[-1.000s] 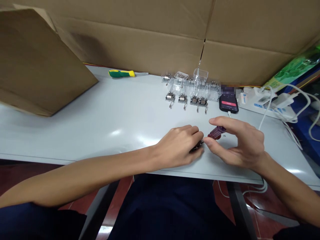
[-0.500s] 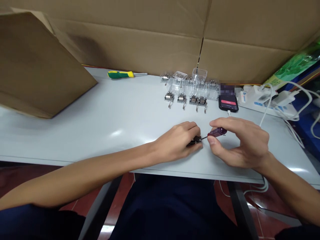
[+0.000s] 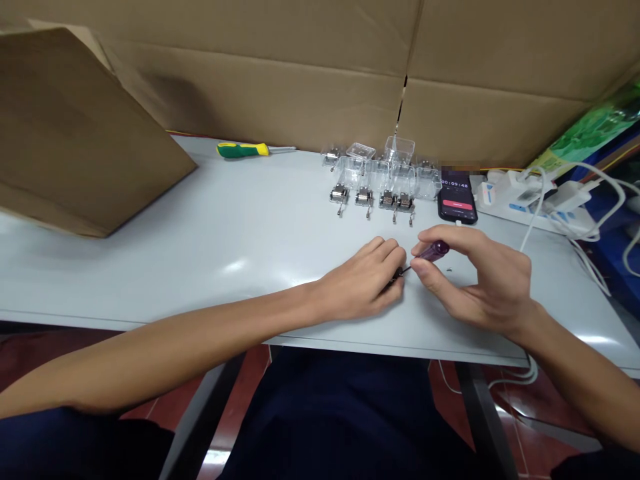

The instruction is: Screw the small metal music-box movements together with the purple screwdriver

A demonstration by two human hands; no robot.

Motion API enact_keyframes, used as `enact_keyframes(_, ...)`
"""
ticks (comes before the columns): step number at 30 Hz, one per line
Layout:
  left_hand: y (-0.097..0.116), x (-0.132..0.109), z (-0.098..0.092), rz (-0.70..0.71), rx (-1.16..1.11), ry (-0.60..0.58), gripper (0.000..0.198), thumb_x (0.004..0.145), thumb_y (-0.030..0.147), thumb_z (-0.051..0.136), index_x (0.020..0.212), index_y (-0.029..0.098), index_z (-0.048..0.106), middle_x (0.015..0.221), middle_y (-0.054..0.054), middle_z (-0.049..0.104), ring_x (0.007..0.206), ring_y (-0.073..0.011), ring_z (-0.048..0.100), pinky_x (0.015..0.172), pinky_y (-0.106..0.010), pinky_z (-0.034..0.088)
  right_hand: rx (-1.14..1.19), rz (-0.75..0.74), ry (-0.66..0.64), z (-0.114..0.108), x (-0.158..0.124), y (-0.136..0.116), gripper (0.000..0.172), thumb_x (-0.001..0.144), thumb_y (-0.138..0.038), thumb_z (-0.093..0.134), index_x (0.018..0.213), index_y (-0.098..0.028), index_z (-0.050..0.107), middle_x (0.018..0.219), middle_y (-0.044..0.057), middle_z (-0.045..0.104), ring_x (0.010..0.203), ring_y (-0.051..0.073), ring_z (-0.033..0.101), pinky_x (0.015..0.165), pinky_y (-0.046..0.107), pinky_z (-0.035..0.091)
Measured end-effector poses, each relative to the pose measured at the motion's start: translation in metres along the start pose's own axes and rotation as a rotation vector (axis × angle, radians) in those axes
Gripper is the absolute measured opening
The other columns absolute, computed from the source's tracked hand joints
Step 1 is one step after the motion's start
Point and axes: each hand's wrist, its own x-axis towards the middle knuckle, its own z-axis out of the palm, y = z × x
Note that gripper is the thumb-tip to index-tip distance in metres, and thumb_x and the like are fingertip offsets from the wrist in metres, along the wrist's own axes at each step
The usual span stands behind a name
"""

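My left hand (image 3: 363, 281) lies on the table with its fingers closed around a small dark part (image 3: 395, 278). Most of that part is hidden under the fingers. My right hand (image 3: 487, 280) pinches a small screwdriver (image 3: 434, 251) with a purple see-through handle between thumb and fingers. The screwdriver's thin shaft points left and down, and its tip meets the dark part beside my left fingertips. Tiny metal bits, perhaps screws (image 3: 449, 269), lie on the table below the handle.
Further back stand several small metal crank mechanisms (image 3: 363, 196) and clear plastic boxes (image 3: 429, 181). Right of them are a phone (image 3: 457, 203) and a white power strip (image 3: 540, 212) with cables. A green-yellow screwdriver (image 3: 243, 151) lies by the cardboard wall (image 3: 280, 87); a cardboard flap (image 3: 85, 140) juts in at left.
My right hand and the screwdriver have shifted slightly left and up. My left hand has turned a little, with the dark part still in its fingers, now more covered.
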Motion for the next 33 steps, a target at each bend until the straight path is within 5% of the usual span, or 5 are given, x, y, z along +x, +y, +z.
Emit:
enact_keyframes(17,-0.013,0.008,-0.003,0.076,-0.137,-0.069,0.009,0.092,0.025,0.053,0.096,0.020,0.047,0.100,-0.008,0.058,0.096,-0.0237,0.055,0.087,-0.043,0.051,-0.046,-0.006,0.020,-0.003,0.000,0.002,0.044,0.087,-0.017,0.079,0.128,-0.022,0.064,0.093,-0.001,0.079,0.071,0.013,0.073,0.068,0.027,0.062)
enact_keyframes(25,-0.018,0.008,-0.006,0.232,-0.171,-0.118,0.008,0.088,0.020,0.057,0.092,0.021,0.050,0.095,-0.005,0.059,0.085,-0.0185,0.053,0.079,-0.035,0.050,0.125,-0.036,-0.109,-0.005,-0.001,-0.001,0.055,0.090,-0.014,0.072,0.143,-0.019,0.055,0.122,0.005,0.077,0.087,0.014,0.075,0.083,0.029,0.064)
enact_keyframes(33,-0.016,0.006,-0.012,0.211,-0.078,-0.114,0.013,0.087,0.020,0.058,0.100,0.019,0.055,0.105,-0.010,0.062,0.092,-0.0220,0.060,0.085,-0.038,0.055,0.078,0.011,-0.052,-0.003,-0.002,0.002,0.054,0.091,-0.014,0.072,0.141,-0.027,0.056,0.108,-0.001,0.079,0.075,0.014,0.074,0.072,0.031,0.065)
